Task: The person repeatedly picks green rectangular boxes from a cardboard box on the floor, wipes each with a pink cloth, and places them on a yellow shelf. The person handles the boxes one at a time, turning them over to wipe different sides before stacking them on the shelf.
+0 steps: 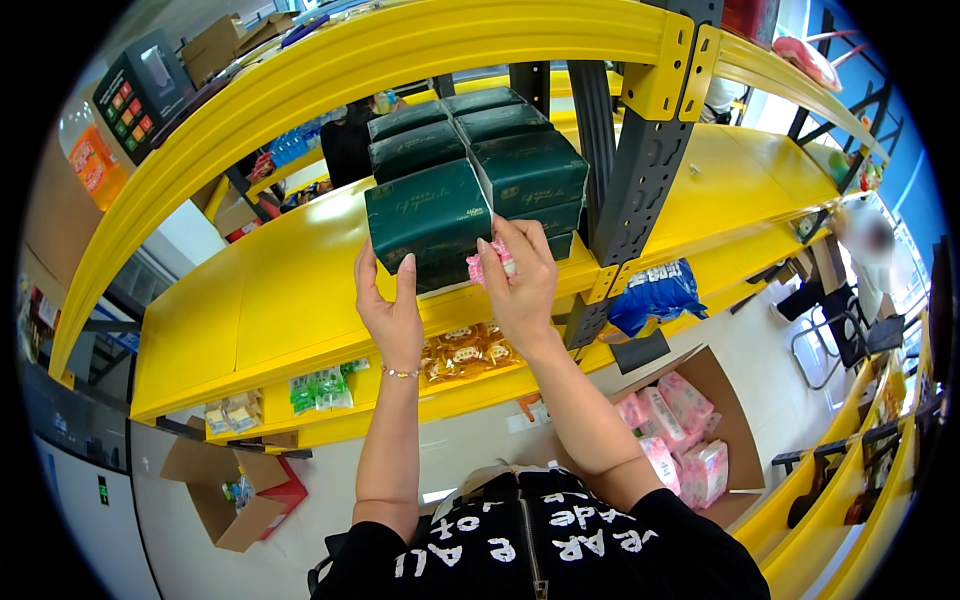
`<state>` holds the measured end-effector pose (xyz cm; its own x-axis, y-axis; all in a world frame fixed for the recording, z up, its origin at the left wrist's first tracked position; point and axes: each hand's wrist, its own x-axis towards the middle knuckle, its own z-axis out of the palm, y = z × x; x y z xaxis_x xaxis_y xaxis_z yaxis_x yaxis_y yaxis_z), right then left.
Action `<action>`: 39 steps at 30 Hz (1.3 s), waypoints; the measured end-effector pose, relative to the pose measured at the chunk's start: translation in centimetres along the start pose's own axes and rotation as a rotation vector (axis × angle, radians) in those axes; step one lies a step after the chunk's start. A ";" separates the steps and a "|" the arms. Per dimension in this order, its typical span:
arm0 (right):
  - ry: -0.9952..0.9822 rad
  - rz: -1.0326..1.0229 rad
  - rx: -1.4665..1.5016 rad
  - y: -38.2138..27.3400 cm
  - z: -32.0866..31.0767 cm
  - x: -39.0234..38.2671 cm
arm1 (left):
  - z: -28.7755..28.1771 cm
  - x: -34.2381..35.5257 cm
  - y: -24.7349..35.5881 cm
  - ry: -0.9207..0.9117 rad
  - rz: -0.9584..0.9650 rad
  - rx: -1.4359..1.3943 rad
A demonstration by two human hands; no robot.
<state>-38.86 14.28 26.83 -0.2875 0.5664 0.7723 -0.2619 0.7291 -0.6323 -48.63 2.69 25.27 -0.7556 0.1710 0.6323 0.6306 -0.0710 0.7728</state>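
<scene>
A dark green box [428, 212] sits at the front of a stack on the yellow shelf, between my two hands. My left hand [390, 312] grips its lower left side, thumb against the front and fingers along the side. At the right edge, the fingers of my right hand [524, 285] close on the box. A small, crumpled pink-and-white thing [488, 264] lies under my right thumb, against the box front; its kind is unclear. More dark green boxes [528, 165] stand behind and to the right, stacked in layers.
A grey upright post [640, 185] rises right of the stack, and a yellow beam [400, 52] crosses above. Below are orange packets [462, 355] and a blue bag [657, 297]. A carton [735, 420] of pink packs and another carton [215, 500] stand on the floor. A person [865, 260] is at far right.
</scene>
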 end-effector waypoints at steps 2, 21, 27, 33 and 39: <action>0.015 -0.012 -0.018 0.3 0.3 0.0 | 0.3 0.2 -0.3 -0.013 -0.022 -0.003; -0.064 -0.024 -0.139 0.4 0.9 -1.0 | 1.8 1.6 -1.0 0.032 0.010 0.027; -0.099 0.009 -0.170 -0.1 0.8 -1.5 | 1.8 1.5 -1.1 0.036 -0.003 -0.010; -0.092 0.010 -0.154 -0.6 0.4 -2.4 | 1.6 0.9 -1.0 0.032 -0.044 -0.038; -0.075 -0.031 -0.107 -0.8 -0.3 -4.1 | 1.4 0.6 -1.1 0.030 -0.001 -0.017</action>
<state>-37.17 11.49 24.18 -0.3496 0.5160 0.7820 -0.1730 0.7848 -0.5952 -49.52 4.27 24.76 -0.7614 0.1419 0.6326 0.6269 -0.0878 0.7742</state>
